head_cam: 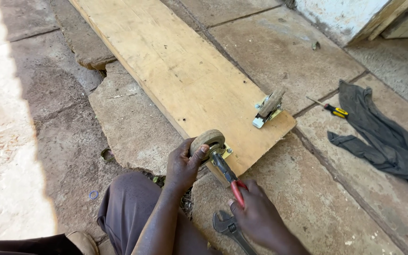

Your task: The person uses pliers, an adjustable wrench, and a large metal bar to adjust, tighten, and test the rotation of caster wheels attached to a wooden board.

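Fingers of the left hand (pixel 182 165) curl around a worn caster wheel (pixel 207 140), the thumb pressed on its tread, so the hand is clamped on the wheel. That wheel sits at the near corner of a long plywood board (pixel 175 71), its brass-coloured mounting plate (pixel 226 152) lying flat on the wood. Fingers of the right hand (pixel 258 215) are closed tight on the red handles of a pair of pliers (pixel 227 177), whose dark nose reaches up to the caster's plate just beside the wheel. A second caster (pixel 268 107) stands on the board's far corner, well apart from the first. An adjustable wrench (pixel 230 229) lies on the stone paving (pixel 317 198) touching the right hand's underside. A yellow-and-black screwdriver (pixel 331 109) rests beside a dark grey cloth (pixel 383 137).
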